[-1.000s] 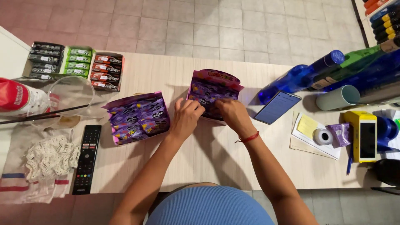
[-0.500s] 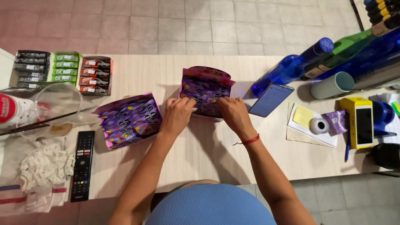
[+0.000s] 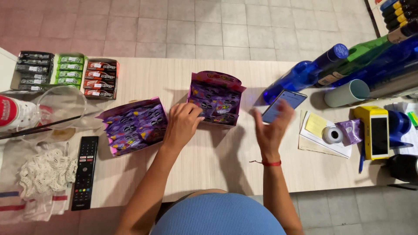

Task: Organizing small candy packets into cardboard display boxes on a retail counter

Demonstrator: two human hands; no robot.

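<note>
The left hand (image 3: pixel 183 124) rests with bent fingers on the lower left corner of the upright purple candy box (image 3: pixel 216 99), touching it but not closed around it. The right hand (image 3: pixel 271 128) is lifted above the table (image 3: pixel 226 165), fingers spread, grasping nothing; it looks blurred. The box stands in the middle of the table. A second purple box (image 3: pixel 133 126) lies just left of the left hand. A blue phone (image 3: pixel 285 104) is behind the right hand.

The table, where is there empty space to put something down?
Bare wood lies on the table in front of the upright purple candy box, between the left hand and right hand. The right end around the yellow device is crowded.
</note>
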